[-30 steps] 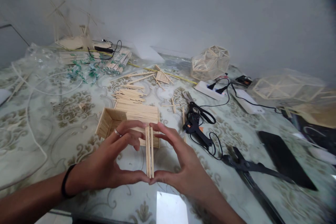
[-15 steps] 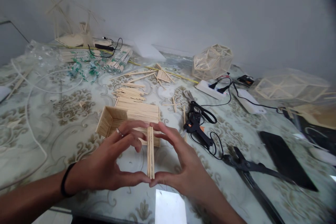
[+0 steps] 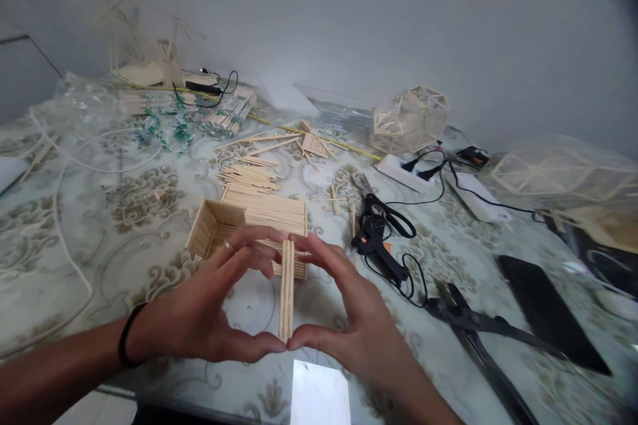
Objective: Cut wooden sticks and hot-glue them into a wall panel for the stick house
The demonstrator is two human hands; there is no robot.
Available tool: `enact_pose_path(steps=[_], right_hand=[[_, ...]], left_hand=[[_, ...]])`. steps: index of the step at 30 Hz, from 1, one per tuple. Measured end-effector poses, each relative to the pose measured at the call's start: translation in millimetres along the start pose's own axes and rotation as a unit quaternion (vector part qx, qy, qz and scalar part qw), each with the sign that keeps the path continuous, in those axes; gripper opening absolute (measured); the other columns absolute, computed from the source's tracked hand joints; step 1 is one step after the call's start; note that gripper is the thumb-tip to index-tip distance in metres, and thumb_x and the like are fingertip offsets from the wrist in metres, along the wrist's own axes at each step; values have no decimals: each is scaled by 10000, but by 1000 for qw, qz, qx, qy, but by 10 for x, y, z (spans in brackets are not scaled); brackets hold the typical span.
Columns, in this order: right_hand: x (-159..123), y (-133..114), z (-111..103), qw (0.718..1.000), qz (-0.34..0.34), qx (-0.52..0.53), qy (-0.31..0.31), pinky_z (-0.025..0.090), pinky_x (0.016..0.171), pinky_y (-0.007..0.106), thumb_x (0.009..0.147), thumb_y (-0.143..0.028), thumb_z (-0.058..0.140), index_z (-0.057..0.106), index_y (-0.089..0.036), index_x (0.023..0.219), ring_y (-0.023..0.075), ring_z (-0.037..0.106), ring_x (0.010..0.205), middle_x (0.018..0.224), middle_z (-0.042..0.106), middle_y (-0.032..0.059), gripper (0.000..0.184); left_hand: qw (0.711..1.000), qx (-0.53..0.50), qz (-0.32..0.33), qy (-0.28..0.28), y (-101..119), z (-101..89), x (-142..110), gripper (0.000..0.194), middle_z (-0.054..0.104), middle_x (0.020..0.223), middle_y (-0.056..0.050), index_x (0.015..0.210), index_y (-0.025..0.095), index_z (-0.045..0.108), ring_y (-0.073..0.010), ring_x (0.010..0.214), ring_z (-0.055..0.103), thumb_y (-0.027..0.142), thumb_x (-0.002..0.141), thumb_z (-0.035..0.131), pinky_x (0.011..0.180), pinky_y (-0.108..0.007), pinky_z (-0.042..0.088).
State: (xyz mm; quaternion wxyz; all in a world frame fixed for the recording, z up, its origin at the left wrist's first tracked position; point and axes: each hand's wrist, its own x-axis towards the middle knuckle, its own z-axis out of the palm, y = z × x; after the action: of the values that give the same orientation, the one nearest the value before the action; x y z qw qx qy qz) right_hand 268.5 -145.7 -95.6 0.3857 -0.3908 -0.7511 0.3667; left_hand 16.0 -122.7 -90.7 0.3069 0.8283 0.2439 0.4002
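Observation:
A small bundle of wooden sticks [image 3: 287, 292] is held lengthwise away from me, its sticks side by side. My left hand [image 3: 214, 305], with a ring and a black wristband, grips it from the left, thumb at the near end and fingertips at the far end. My right hand [image 3: 343, 305] mirrors this grip from the right, and the two thumb tips meet. Just beyond the hands lies a flat panel of joined sticks [image 3: 274, 211], partly hidden by my fingers. A small stick-built box [image 3: 212, 229] with upright walls stands at its left.
Loose sticks [image 3: 249, 177] lie behind the panel. To the right are a black glue gun [image 3: 379, 249], scissors [image 3: 386, 212], large dark cutters [image 3: 473, 322] and a phone [image 3: 553, 315]. A white power strip [image 3: 409, 172] and a stick-framed polyhedron [image 3: 411, 119] stand further back.
The camera view has shifted slightly, so the table items appear a little further right. The bundle has turned slightly, its sticks looking closer together. Both hands keep their grip.

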Motion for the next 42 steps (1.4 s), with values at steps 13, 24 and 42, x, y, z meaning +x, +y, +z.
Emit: enact_pose_path(steps=[13,24,42], right_hand=[[-36,63,72,999,0,22,35,526,1161,664,752,-618,945,426,-541,1622,370,637,1362,1563,613,52,1016],[-55,68,84,998,-4,41,43,543,1159,610,765,-601,943,420,-529,1637,350,609,1389,1589,589,41,1020],[-30,8,73,997,-41,-4,64,566,1116,546,798,-625,913,470,-456,1602,312,669,1276,1426,693,52,933]], left_hand=[[1000,-16,9,-9,-19,27,-23,708,589,1382,-127,1343,257,495,-330,1423,534,285,780,924,1195,-529,521],[1000,-1,10,1,-4,27,0,789,614,1509,-151,1467,271,492,-352,1487,547,315,809,926,1228,-539,496],[999,-24,20,-16,34,-8,1,789,577,1498,-165,1468,278,463,-374,1459,537,235,796,875,1176,-584,531]])
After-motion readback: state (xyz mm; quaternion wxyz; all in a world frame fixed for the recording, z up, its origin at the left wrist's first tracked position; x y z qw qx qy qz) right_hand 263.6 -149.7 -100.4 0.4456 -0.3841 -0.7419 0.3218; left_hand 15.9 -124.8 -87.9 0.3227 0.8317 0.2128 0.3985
